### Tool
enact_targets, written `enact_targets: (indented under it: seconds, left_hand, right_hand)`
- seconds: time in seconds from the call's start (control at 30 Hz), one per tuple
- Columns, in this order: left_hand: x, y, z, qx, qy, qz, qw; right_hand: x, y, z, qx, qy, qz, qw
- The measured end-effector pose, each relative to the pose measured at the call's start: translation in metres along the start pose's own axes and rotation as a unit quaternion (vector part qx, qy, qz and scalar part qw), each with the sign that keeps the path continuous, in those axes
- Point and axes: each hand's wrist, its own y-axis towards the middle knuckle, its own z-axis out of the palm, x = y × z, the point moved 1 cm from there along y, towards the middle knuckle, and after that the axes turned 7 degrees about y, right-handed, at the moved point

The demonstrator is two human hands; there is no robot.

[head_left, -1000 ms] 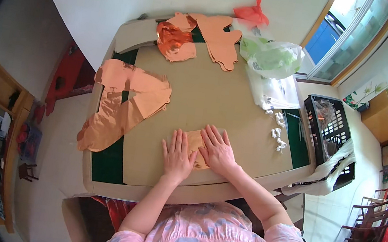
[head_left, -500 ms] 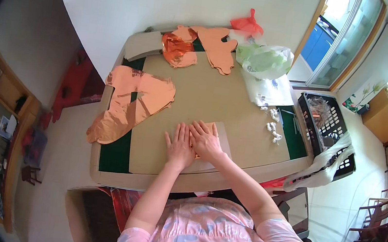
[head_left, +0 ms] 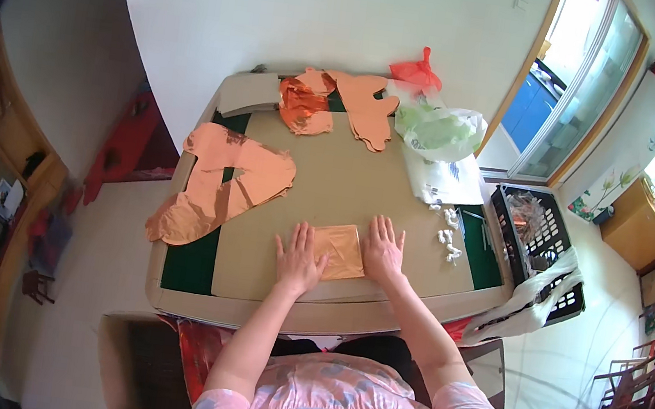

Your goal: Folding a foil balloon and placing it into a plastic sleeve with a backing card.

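Note:
A folded, copper-coloured foil piece [head_left: 341, 254] lies flat near the front of the cardboard-covered table, roughly square and slightly creased. My left hand [head_left: 301, 261] rests flat at its left edge, fingers stretched out and thumb close to the foil. At the right edge lies my right hand [head_left: 383, 250], palm down, fingers extended forward. Neither hand grips anything. To the left of them spreads a large copper foil balloon shape [head_left: 245, 173], flat and wrinkled. More flat foil shapes [head_left: 366, 110] lie at the far side, beside a shiny crumpled orange-red foil piece [head_left: 304, 109].
At the far right sit a white-green plastic bag [head_left: 440, 132] and a red bag [head_left: 417, 71]. Several small white pieces [head_left: 449, 237] lie on the cardboard [head_left: 331, 176]. A black crate [head_left: 553, 222] stands off the table's right side, white material [head_left: 530, 301] draped over it.
My hands have parted from on top of the foil to either side, the right one moving rightward. The foil square is now uncovered. The whole view has shifted slightly.

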Motion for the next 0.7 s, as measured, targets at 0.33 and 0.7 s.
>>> enact_targets:
  seconds: [0.33, 0.7]
  left_hand:
    - [0.004, 0.004, 0.004, -0.028, -0.009, 0.005, 1.000]
    - [0.008, -0.002, 0.002, -0.005, 0.018, 0.004, 1.000]
  right_hand:
    - [0.001, -0.091, -0.042, 0.070, -0.037, -0.263, 0.962]
    - [-0.014, 0.012, -0.034, 0.052, 0.166, 0.017, 0.985]
